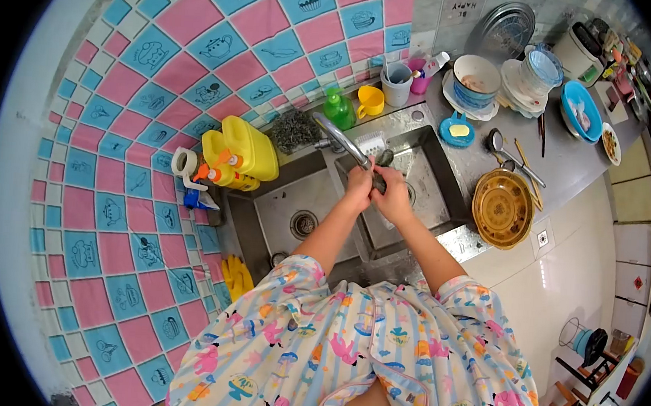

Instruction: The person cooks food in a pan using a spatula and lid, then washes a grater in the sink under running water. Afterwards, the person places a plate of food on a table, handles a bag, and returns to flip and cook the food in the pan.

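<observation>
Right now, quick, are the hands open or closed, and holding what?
Left hand: against a small dark thing by the tap; its grip can't be told.
Right hand: fingers closed on that small dark thing.

The held item (379,183) is dark, the bottle (339,110) green, the jug (261,153) yellow. The wall (191,18) is checked pink and blue, the shirt (435,361) striped blue-and-white with pink elephants.

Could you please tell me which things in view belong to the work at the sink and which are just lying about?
Likely in use:
small dark object, unidentifiable, between left hand and right hand
curved silver metal faucet
rectangular steel basin below

Apparently lying about:
round amber-brown dish
yellow rubbery glove
green plastic pump bottle
</observation>
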`<state>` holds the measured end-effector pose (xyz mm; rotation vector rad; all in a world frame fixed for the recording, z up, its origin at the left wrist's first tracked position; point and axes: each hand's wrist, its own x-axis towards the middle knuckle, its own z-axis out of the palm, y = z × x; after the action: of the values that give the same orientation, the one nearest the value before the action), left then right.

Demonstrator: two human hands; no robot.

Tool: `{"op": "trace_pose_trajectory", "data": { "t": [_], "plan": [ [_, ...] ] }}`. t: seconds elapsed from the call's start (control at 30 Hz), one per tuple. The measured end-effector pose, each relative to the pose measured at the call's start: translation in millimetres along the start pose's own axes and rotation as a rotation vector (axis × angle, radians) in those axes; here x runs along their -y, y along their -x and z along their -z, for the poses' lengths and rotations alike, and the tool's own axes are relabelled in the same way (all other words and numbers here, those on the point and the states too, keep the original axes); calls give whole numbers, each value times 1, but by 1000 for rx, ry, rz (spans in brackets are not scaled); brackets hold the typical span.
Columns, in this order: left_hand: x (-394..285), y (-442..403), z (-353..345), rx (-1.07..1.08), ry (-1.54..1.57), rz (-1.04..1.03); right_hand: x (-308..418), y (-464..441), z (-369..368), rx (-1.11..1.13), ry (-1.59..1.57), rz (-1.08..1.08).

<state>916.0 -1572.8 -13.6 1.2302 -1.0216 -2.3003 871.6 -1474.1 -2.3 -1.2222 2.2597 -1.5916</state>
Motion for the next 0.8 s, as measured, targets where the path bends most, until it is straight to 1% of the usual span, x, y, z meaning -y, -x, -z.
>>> {"op": "trace_pose_trajectory", "data": {
  "t": [0.03,0.1,0.2,0.23,0.3,0.33,0.43,0.47,0.57,0.6,0.7,0.73,0.8],
  "plan": [
    [2,-3,4,4,28,41,-3,1,4,73,53,60],
    [21,-22,20,28,-22,18,-15,3,18,216,156,177],
    [21,-15,15,35,-45,-8,-46,0,18,168,390,143],
    [16,-9,9,34,-42,-16,-43,0,17,116,319,146],
    [4,0,1,43,-13,55,-28,4,5,9,177,151],
    [3,-2,1,47,0,89,-12,4,2,24,138,103],
    [18,-23,14,61,-37,104,-20,5,12,86,183,146],
    [27,-27,16,50,-98,55,-26,2,20,93,315,174],
    [19,7,-2,267,132,23,-40,-4,26,-49,337,-67],
    [18,8,-2,247,118,47,-33,-4,26,-48,331,-70],
    [14,7,1,167,67,157,-21,6,4,-69,210,13],
    [20,-1,3,194,112,114,-20,9,1,-38,209,4],
    [20,-5,5,173,90,130,-23,10,4,55,159,5]
  ]
}}
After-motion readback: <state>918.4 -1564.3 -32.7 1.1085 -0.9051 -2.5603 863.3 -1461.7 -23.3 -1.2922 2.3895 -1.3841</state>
